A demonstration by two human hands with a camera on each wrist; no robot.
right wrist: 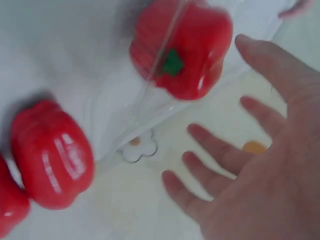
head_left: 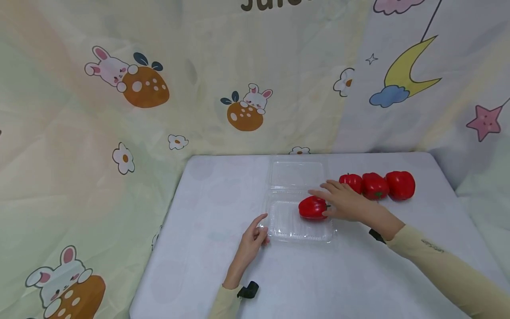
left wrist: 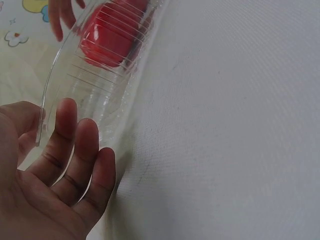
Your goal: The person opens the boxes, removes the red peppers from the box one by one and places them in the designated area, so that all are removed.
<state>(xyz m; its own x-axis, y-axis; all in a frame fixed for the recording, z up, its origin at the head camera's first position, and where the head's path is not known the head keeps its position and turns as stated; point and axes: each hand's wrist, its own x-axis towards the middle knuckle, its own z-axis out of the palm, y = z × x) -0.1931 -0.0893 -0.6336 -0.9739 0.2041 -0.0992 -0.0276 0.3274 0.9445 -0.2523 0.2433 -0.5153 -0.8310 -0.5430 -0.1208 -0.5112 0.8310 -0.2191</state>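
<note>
One red bell pepper (head_left: 312,208) lies on its side in the right part of a clear plastic clamshell container (head_left: 283,226), whose lid (head_left: 296,174) is folded back. My right hand (head_left: 345,201) is over the container's right side, beside the pepper. In the right wrist view its fingers (right wrist: 220,155) are spread, with a visible gap to the pepper's green stem end (right wrist: 172,63). My left hand (head_left: 252,239) is at the container's left edge. The left wrist view shows the rim (left wrist: 48,82) between a digit and the other fingers (left wrist: 86,142), holding it loosely.
Three more red peppers stand in a row at the back right of the table: a left one (head_left: 351,180), a middle one (head_left: 374,185) and a right one (head_left: 400,185). A white cloth covers the table (head_left: 207,199). Behind it hangs a printed cloth backdrop (head_left: 199,88).
</note>
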